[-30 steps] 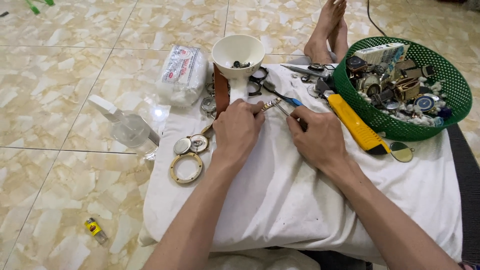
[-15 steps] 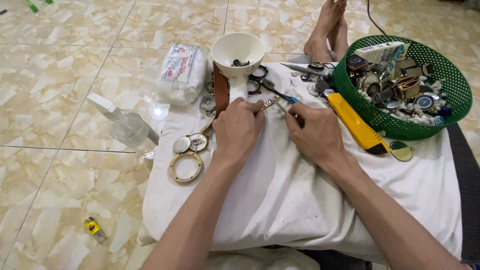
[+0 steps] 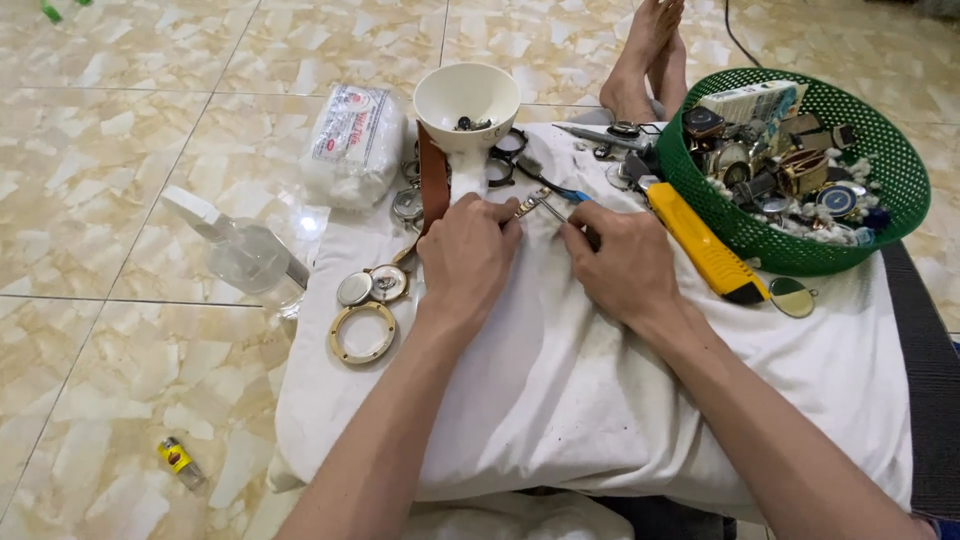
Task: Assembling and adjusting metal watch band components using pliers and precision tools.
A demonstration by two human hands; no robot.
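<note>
Both hands working: left hand (image 3: 465,255) pinching small metal watch part (image 3: 530,205) on white cloth (image 3: 600,400); right hand (image 3: 620,265) gripping blue-handled tweezers (image 3: 560,195). Part's probably light, slippery, delicate; edges look safest.

The floor (image 3: 150,120) is glossy tile — cream marbled with tan and yellow veins, laid in large squares with thin dark grout lines. Light glares off it in soft pale patches at the far left and beside the near-left work area. A white cloth (image 3: 620,400) drapes over a low cushion-like surface at the centre. Along the right edge runs a dark mat (image 3: 925,400) — ribbed, nearly black. No walls or windows show.
</note>
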